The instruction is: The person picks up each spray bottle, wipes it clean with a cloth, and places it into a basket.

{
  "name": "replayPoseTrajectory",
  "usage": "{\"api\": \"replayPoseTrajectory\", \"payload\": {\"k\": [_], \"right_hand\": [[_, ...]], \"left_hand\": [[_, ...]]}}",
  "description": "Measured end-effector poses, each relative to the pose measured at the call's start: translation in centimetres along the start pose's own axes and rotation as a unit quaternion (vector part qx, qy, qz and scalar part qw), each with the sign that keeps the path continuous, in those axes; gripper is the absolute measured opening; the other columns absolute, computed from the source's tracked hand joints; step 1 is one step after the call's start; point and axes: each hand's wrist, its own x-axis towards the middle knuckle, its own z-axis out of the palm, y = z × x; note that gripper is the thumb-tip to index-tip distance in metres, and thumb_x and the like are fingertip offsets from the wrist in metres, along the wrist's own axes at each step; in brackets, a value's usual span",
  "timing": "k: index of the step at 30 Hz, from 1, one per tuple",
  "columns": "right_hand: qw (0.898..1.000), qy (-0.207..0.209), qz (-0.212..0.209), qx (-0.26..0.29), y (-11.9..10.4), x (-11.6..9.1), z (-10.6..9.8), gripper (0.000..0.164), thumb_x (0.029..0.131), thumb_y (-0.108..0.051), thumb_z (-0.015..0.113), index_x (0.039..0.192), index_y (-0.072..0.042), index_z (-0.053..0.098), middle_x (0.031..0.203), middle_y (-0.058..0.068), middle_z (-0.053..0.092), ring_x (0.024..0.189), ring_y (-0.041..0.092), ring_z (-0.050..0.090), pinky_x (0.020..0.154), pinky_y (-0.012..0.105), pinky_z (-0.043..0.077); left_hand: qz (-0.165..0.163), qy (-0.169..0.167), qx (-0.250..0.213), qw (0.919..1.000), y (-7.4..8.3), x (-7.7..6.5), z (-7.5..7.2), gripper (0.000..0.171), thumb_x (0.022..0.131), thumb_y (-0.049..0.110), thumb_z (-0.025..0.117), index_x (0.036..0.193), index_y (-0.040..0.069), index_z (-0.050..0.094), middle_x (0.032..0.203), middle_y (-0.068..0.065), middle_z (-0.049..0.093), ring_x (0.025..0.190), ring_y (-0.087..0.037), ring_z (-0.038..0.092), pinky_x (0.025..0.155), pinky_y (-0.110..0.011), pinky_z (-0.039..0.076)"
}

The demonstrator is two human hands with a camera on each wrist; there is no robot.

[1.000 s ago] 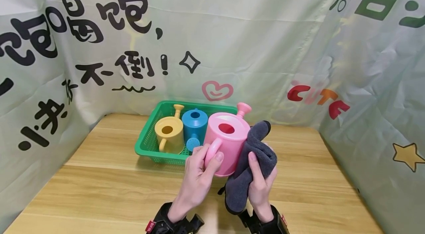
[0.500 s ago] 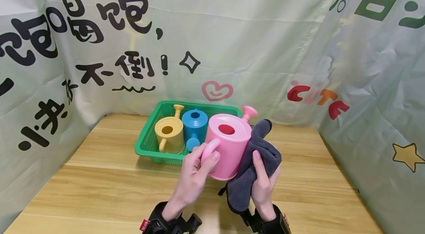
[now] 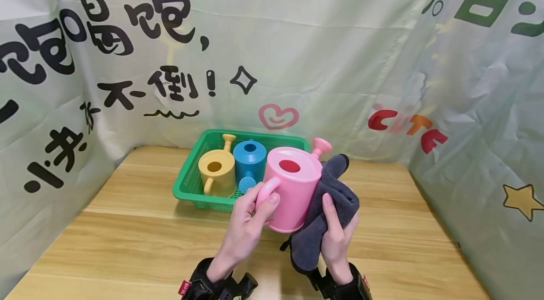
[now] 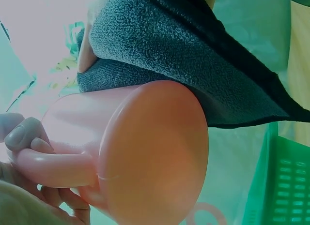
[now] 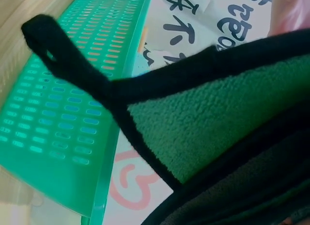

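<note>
A pink toy watering can (image 3: 293, 191) is held up off the table, its round top hole facing me and its spout pointing to the back right. My left hand (image 3: 244, 224) grips its handle (image 4: 58, 169), the thumb lying over it. In my right hand (image 3: 337, 241) is a bunched dark grey cloth (image 3: 312, 238) with black edging, which lies against the can's right side. A loop at the cloth's corner (image 5: 155, 133) hangs free in the right wrist view. The right fingers behind the cloth are mostly hidden.
Behind the hands stands a green plastic basket (image 3: 187, 193) on the wooden table (image 3: 140, 243). It holds a yellow watering can (image 3: 221, 179) and a blue watering can (image 3: 250, 160). A printed fabric curtain (image 3: 331, 78) closes off the back and sides.
Over the last second the pink can has shifted slightly right and toward me, its spout swinging right. The cloth and right hand moved slightly right with it. Both grips look the same.
</note>
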Motion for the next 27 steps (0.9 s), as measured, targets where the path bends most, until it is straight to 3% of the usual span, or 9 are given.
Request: {"api": "replayPoseTrajectory", "payload": {"k": [5, 9, 14, 27], "right_hand": [[0.997, -0.022, -0.073, -0.026, 0.4, -0.1, 0.4, 0.036, 0.089, 0.020, 0.045, 0.118, 0.013, 0.064, 0.113, 0.006, 0.067, 0.105, 0.018, 0.060, 0.096, 0.027, 0.048], [0.993, -0.037, -0.109, -0.041, 0.7, -0.2, 0.5, 0.039, 0.084, 0.024, 0.044, 0.116, 0.014, 0.063, 0.114, 0.006, 0.066, 0.104, 0.019, 0.058, 0.096, 0.028, 0.045], [0.993, -0.040, -0.107, -0.042, 0.8, -0.3, 0.5, 0.040, 0.084, 0.025, 0.043, 0.117, 0.014, 0.063, 0.115, 0.006, 0.066, 0.104, 0.018, 0.059, 0.095, 0.027, 0.046], [0.997, -0.036, -0.063, -0.027, 0.3, 0.1, 0.4, 0.031, 0.091, 0.015, 0.047, 0.118, 0.012, 0.063, 0.109, 0.006, 0.066, 0.098, 0.016, 0.060, 0.091, 0.025, 0.048]], "left_hand": [[0.010, 0.017, 0.035, 0.9992, -0.2, 0.0, 0.4, 0.012, 0.101, 0.006, 0.056, 0.090, 0.007, 0.060, 0.067, -0.003, 0.049, 0.075, -0.013, 0.052, 0.063, -0.025, 0.049], [0.002, 0.040, 0.087, 0.9954, -0.2, -0.1, 0.9, 0.018, 0.099, 0.010, 0.060, 0.081, 0.013, 0.058, 0.066, -0.001, 0.055, 0.084, -0.013, 0.054, 0.069, -0.027, 0.047], [-0.013, 0.048, 0.109, 0.9928, -0.1, -0.2, 1.2, 0.019, 0.099, 0.013, 0.062, 0.080, 0.015, 0.057, 0.067, 0.002, 0.057, 0.087, -0.013, 0.055, 0.071, -0.028, 0.045], [-0.009, 0.026, 0.073, 0.9970, -0.3, -0.1, 0.8, 0.015, 0.099, 0.010, 0.060, 0.085, 0.010, 0.061, 0.069, -0.003, 0.059, 0.089, -0.015, 0.054, 0.075, -0.029, 0.047]]}}
